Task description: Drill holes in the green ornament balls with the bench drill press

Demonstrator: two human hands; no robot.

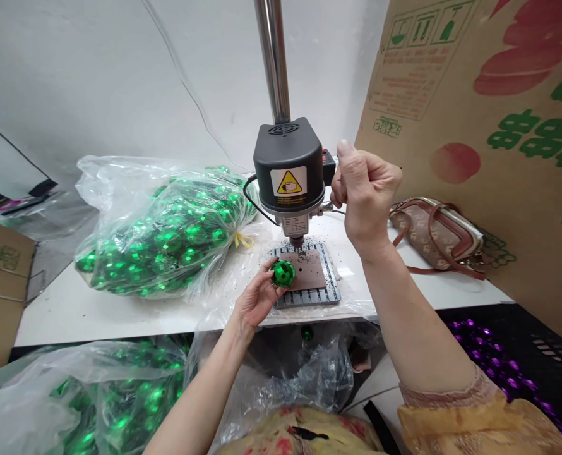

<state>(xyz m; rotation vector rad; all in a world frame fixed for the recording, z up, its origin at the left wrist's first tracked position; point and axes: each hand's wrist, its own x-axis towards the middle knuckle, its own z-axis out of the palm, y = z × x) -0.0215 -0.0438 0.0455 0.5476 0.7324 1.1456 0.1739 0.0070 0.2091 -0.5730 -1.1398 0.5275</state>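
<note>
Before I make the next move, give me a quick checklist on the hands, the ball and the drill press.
1. Ball held: ok; the left hand has the green ball in its fingers.
2. Ball over the hole in the brown board: not ok; it sits to the left in this view.
3. Board clean: not ok; dark bits are scattered on it.
4. Right hand gripping a handle: cannot tell; it is closed beside the drill press, but its grip is hidden.
5. Motor off: cannot tell from this picture.
</note>
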